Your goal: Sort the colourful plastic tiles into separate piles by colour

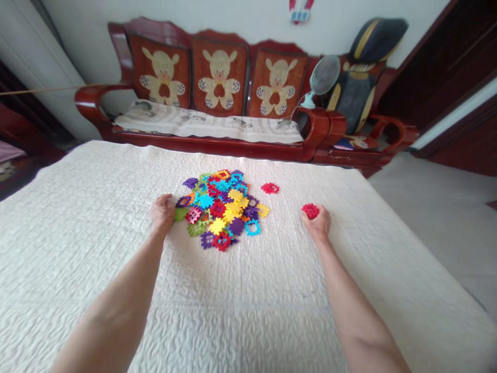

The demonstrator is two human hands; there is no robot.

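Observation:
A pile of colourful plastic interlocking tiles [222,207] lies in the middle of a white quilted cloth [248,305]. My left hand [163,211] rests at the pile's left edge, fingers curled and touching a green tile [180,214]. Off to the right of the pile, my right hand [317,221] is closed on a red tile [310,210] at its fingertips. A second red tile [269,188] lies alone on the cloth between the pile and my right hand.
A dark red wooden sofa [217,140] with bear-print cushions stands behind the cloth. A small fan [324,77] and a dark padded seat [357,93] sit at its right end. A dark wooden door [454,77] is at the far right.

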